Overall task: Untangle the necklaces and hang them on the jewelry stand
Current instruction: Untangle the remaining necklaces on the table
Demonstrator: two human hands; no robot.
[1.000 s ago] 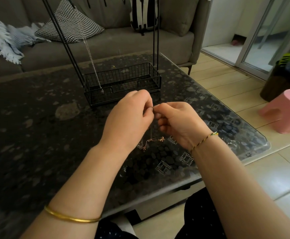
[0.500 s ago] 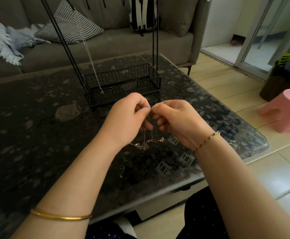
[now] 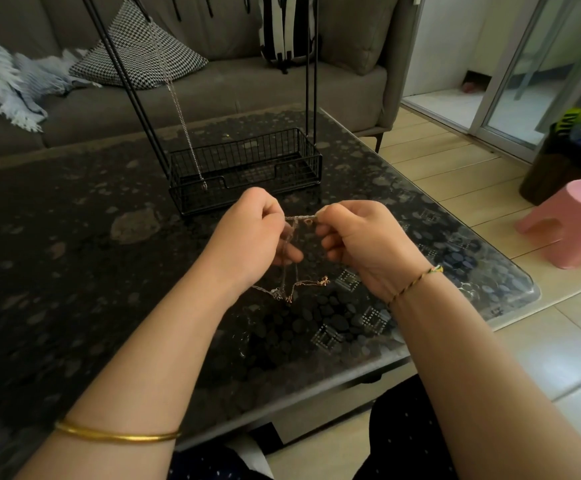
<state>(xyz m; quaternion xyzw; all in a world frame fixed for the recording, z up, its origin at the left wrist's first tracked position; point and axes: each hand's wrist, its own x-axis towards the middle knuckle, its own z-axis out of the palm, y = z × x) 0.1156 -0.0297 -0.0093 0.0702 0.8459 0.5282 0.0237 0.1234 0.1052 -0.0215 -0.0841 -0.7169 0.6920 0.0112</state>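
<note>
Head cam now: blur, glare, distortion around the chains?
Head view: wide-angle splays the jewelry stand rods; daylight glares on the table at its right edge; tangled necklaces between left hand and right hand read thin, slightly soft against the dark top.

You're in a home living room: grey sofa (image 3: 213,95), houndstooth cushion (image 3: 140,57), fringed throw (image 3: 8,81), sliding glass door (image 3: 524,81).

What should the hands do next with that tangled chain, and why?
Probably ease the twisted strands gently apart. The left hand and right hand pinch a short stretch of the tangled necklaces taut between them, the rest hangs knotted below, and only one chain hangs on the jewelry stand.
</note>
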